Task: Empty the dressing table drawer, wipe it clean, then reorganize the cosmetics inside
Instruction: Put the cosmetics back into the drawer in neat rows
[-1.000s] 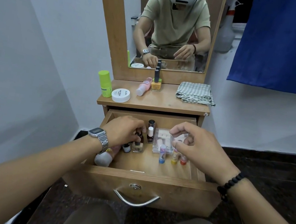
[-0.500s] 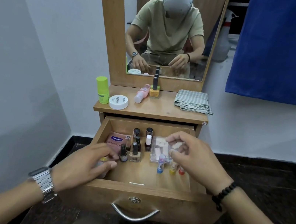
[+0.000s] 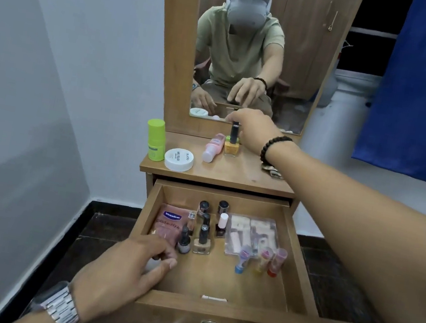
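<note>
- Fingertips of the right hand, at upper centre of the frame, curl over the black cap of the yellow polish bottle on the tabletop; whether they pinch it or only touch it I cannot tell.
- Left hand, lower left, reaches over the drawer's left wall; its curled fingers close on a small white thing, mostly hidden.
- Drawer stands pulled out in the lower centre; polish bottles, a pink sachet, a clear case and three small tubes crowd its rear half.
- Bare wood shows along the drawer's front edge.
- Green bottle, white jar and pink bottle sit at the tabletop's left.
</note>
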Demonstrator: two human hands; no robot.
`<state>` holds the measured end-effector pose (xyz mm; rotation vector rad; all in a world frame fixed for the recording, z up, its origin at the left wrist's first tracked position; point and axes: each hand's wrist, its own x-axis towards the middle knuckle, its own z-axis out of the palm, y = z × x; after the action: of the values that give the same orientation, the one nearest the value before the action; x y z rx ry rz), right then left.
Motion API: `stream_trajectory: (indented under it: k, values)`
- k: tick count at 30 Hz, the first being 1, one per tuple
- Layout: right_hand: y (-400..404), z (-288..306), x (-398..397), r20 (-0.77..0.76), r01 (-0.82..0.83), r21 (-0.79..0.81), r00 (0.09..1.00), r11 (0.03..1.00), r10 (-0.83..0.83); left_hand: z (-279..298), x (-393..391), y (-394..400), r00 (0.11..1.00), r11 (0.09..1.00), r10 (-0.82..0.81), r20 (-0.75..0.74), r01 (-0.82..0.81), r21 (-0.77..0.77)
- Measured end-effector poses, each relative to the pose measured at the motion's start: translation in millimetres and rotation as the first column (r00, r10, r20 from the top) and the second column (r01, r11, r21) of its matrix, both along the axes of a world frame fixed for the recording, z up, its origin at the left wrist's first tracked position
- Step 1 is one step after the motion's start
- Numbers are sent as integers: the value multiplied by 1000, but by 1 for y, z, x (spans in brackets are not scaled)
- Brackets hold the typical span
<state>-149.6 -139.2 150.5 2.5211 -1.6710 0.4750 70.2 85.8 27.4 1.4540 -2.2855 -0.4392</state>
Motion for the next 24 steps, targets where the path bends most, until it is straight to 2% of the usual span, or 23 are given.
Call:
stream_trajectory:
  k: [3, 5, 9, 24]
  values:
    - [-18, -10, 4, -112, 12, 76, 994, 997, -4, -1, 1, 1, 1000, 1000, 13, -3, -13, 1]
    - [-23, -17, 5, -141, 9, 36, 990, 999, -4, -2, 2, 1, 1000, 1000, 28, -1, -28, -1]
    - [-25, -19, 3, -68, 2, -111, 998, 994, -10, -2, 2, 2, 999, 999, 48, -13, -48, 0]
    - [-19, -11, 4, -63, 26, -40, 998, 999, -29, -3, 0, 1, 999, 999, 48, 1, -48, 3]
